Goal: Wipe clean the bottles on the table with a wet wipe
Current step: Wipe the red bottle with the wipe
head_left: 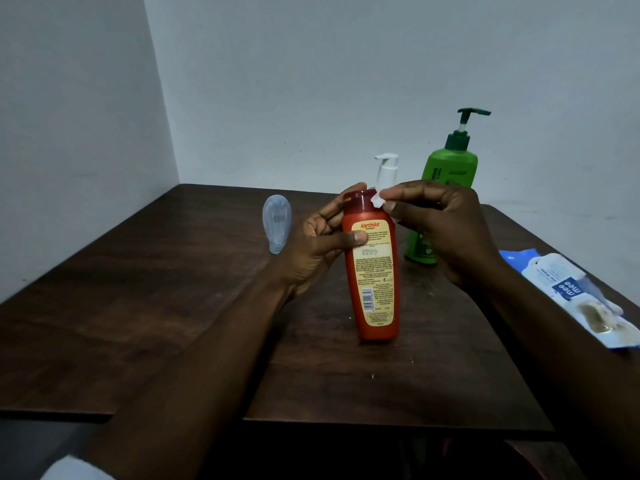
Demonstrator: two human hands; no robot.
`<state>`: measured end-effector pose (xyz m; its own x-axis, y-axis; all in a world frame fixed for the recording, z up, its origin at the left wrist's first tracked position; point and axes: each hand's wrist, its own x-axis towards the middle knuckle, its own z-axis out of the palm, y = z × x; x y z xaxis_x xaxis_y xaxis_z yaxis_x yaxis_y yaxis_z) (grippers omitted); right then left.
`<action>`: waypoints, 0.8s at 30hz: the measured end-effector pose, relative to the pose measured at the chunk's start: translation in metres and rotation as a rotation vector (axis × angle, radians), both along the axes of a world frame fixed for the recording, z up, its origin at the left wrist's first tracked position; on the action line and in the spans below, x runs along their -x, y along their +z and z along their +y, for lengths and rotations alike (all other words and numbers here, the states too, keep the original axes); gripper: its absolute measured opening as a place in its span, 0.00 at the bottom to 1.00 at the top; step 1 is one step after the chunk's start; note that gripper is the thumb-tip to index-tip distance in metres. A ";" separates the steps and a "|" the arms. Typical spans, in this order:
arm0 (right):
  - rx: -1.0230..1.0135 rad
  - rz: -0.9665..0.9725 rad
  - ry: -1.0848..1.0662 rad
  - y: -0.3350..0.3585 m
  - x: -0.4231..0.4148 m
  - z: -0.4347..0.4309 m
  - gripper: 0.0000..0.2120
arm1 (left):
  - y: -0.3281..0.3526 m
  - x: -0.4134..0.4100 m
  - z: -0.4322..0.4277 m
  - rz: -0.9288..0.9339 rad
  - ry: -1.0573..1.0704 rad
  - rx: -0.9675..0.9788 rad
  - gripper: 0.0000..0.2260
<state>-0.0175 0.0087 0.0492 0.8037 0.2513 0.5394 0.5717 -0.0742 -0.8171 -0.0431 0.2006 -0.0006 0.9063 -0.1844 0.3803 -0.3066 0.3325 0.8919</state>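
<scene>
Head view: a red Karthika shampoo bottle (372, 271) stands nearly upright at the middle of the dark wooden tabletop (138, 306), label toward the camera. The left hand (318, 244) grips its upper part, thumb across the label. The right hand (446, 230) pinches a small white wet wipe (379, 202) in its fingers (405, 195) against the cap's side. Behind stand a green pump bottle (446, 174) and a white pump bottle (386, 169); a clear bottle (276, 220) stands cap-down to the left. A wipes pack (571, 292) lies at the right edge.
</scene>
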 end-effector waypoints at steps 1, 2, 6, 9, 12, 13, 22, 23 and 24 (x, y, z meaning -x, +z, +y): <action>-0.009 0.009 0.008 0.000 0.001 -0.001 0.07 | 0.000 0.001 0.000 0.001 -0.006 -0.001 0.30; -0.022 0.018 0.016 0.001 0.002 -0.001 0.07 | 0.001 0.001 -0.001 0.003 -0.008 -0.002 0.30; -0.155 0.082 0.046 0.001 0.007 -0.004 0.10 | 0.003 0.002 -0.004 -0.021 0.005 -0.016 0.29; -0.216 0.067 0.055 0.002 0.012 -0.003 0.13 | 0.007 0.005 -0.007 -0.044 0.052 -0.017 0.29; -0.239 0.060 0.039 0.002 0.015 -0.005 0.14 | 0.007 0.005 -0.009 -0.071 0.133 -0.009 0.29; -0.243 0.059 0.034 0.001 0.015 -0.006 0.14 | 0.007 0.004 -0.009 -0.079 0.168 -0.013 0.29; -0.129 -0.100 -0.129 -0.001 0.023 -0.001 0.09 | -0.002 0.002 -0.014 -0.158 0.307 -0.296 0.36; -0.106 -0.136 -0.150 -0.001 0.024 0.001 0.09 | -0.002 0.002 -0.014 -0.157 0.313 -0.310 0.37; -0.080 -0.180 -0.179 -0.002 0.024 0.003 0.09 | -0.003 0.001 -0.013 -0.153 0.310 -0.310 0.37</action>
